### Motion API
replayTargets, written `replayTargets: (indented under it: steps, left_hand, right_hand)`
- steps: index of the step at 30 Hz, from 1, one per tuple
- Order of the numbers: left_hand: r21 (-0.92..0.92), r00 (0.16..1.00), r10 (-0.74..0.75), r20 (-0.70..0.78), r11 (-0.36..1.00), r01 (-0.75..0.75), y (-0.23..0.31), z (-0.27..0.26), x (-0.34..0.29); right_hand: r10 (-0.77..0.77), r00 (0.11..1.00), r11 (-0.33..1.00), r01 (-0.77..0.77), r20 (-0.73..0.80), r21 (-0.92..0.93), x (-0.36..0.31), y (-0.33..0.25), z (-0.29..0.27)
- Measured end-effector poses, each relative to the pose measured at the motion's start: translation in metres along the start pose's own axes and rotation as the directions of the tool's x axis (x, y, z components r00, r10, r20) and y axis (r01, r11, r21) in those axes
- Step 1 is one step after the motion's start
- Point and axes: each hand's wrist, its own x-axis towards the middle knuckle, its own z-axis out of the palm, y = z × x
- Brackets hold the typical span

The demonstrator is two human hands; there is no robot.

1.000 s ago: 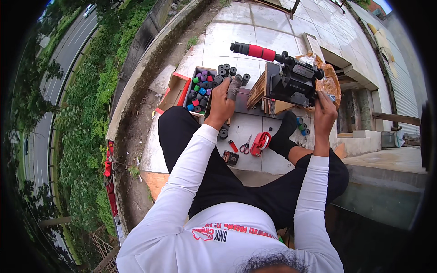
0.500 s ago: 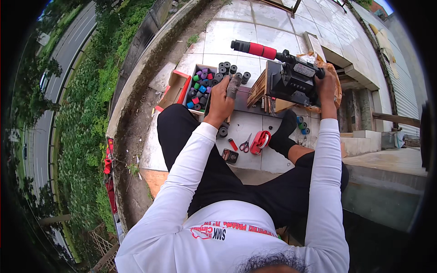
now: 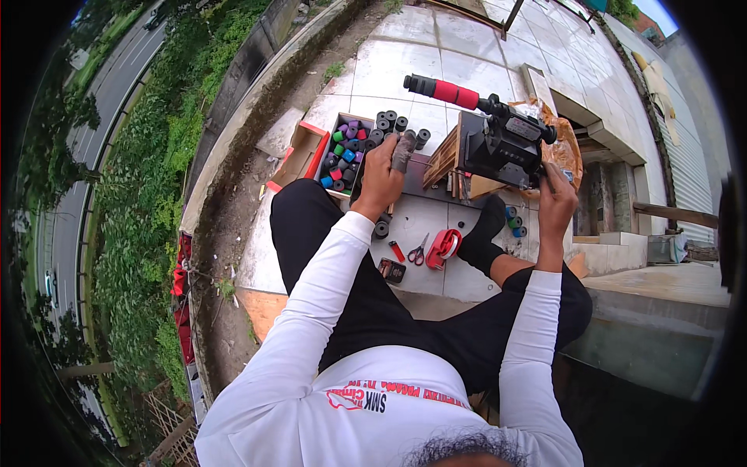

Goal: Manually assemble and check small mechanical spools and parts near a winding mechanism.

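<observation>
A black bench machine [image 3: 502,148] carries a long shaft with red and black rolls [image 3: 443,89] pushed onto it, pointing left. My right hand [image 3: 558,196] is closed at the machine's near right side, on what looks like its crank handle; the fingers mostly hide it. My left hand [image 3: 381,179] is closed over the dark board, nearest to the upright black rolls [image 3: 391,122]. A dark grey sleeve-like piece [image 3: 403,151] is at its thumb side; I cannot tell whether it is worn or held. Beside that hand stands an open box [image 3: 319,159] of coloured rolls.
A red tape dispenser [image 3: 443,248], scissors [image 3: 417,254], a red lighter [image 3: 397,251] and a small dark pack [image 3: 391,270] lie between my legs. Wooden slats [image 3: 443,159] stand left of the machine. Blue and green rolls [image 3: 515,221] are beside my foot. A low wall edges the left.
My right hand has come down toward me along the machine's right side, from beside the shaft end. My left hand has hardly moved.
</observation>
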Motion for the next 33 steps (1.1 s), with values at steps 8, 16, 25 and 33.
replayTargets:
  steps: [8,16,25,33]
  left_hand:
    - [0.011,0.999,-0.025,0.03,1.0,0.025,0.006,0.002,-0.001]
    - [0.037,1.0,0.0,0.011,0.999,0.0,-0.003,-0.003,-0.002]
    - [0.014,1.0,-0.021,0.016,1.0,0.021,-0.005,0.002,-0.001]
    - [0.011,1.0,-0.002,-0.002,1.0,0.002,-0.007,0.001,0.0]
  right_hand:
    - [-0.047,0.997,0.999,0.047,-0.059,0.003,0.076,0.028,0.007]
    - [0.083,0.991,0.982,-0.064,0.105,-0.175,0.08,0.046,0.051]
    - [0.044,0.991,0.999,-0.045,0.126,0.001,-0.003,0.051,0.041]
    - [-0.007,0.999,1.0,0.007,-0.038,0.007,0.016,-0.011,-0.011]
